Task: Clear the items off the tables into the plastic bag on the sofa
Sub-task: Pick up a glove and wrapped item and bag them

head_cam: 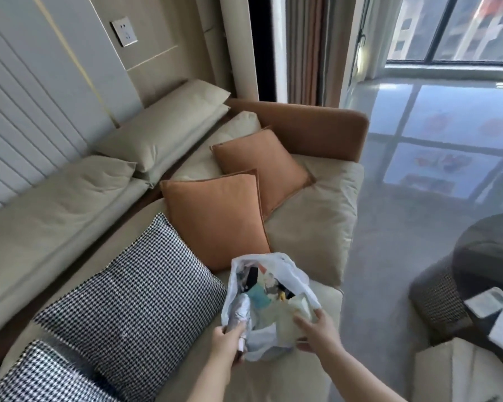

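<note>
houndstooth cushion, at 9 o'clock of the bag, lies on the sofa beside two orange cushions. left hand, at 6 o'clock, has its fingers curled round a silver foil-wrapped item, whose upper end already sits inside the bag's near-left rim. plastic bag, white and open-mouthed, rests on the seat edge and holds mixed items; they are too blurred to name. right hand, at 5 o'clock, grips the bag's right rim with its fingers narrow, apparently holding the mouth apart. judged step: dropping the silver item in. to do it well, keep the rim pulled outward, slide the item deep before letting go, and steady the bag so it does not slump off the seat. a dark table with white items at 3 o'clock suggests more remains to be cleared.
</note>
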Demonstrator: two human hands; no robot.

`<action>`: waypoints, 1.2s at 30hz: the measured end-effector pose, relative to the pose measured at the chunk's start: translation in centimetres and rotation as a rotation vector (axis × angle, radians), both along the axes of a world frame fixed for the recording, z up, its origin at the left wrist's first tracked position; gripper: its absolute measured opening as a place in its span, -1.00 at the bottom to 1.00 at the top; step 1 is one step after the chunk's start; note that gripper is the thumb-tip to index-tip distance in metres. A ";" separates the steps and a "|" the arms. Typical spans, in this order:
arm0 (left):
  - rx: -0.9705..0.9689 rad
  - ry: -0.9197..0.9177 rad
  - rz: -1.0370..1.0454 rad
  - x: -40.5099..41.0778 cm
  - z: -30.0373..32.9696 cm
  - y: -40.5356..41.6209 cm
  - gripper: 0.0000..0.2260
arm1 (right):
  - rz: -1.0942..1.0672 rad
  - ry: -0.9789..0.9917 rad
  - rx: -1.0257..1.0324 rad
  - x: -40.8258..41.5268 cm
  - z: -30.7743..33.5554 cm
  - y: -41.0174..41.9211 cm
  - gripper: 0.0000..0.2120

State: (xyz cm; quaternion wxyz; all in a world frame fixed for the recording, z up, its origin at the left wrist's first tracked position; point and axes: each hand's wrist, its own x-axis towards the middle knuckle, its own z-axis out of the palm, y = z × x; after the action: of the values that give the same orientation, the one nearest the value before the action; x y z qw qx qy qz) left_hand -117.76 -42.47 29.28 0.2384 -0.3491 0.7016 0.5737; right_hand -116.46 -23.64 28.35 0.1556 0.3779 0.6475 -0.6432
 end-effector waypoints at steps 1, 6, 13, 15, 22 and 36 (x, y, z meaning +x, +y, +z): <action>-0.012 -0.010 0.014 -0.9 -0.7 0.1 -0.59 | 0.016 -0.019 0.021 -1.2 -0.7 0.1 -0.61; -0.074 -0.065 0.026 -4.7 -3.8 1.1 -0.73 | 0.131 -0.121 0.026 -5.8 -4.9 -0.2 -0.69; -0.282 -0.114 -0.070 -10.7 -12.4 2.6 -0.76 | 0.236 -0.179 0.071 -10.3 -12.0 -1.6 -0.90; -0.310 -0.126 -0.102 -11.7 -14.5 3.0 -0.73 | 0.239 -0.196 0.091 -11.1 -14.2 -1.9 -0.85; -0.411 -0.043 -0.278 -14.2 -20.3 2.4 -0.52 | 0.200 -0.162 0.085 -11.5 -18.5 -3.1 -0.49; -0.461 0.151 -0.872 -7.1 -12.5 5.8 -0.59 | 0.249 -0.103 0.435 -2.5 -12.1 1.0 -0.81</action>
State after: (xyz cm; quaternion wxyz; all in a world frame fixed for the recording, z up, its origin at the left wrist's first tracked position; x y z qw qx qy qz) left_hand -124.82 -36.71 16.78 0.3212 -0.0244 0.9061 0.2743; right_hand -118.92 -22.68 16.21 0.1811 0.3521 0.8035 -0.4445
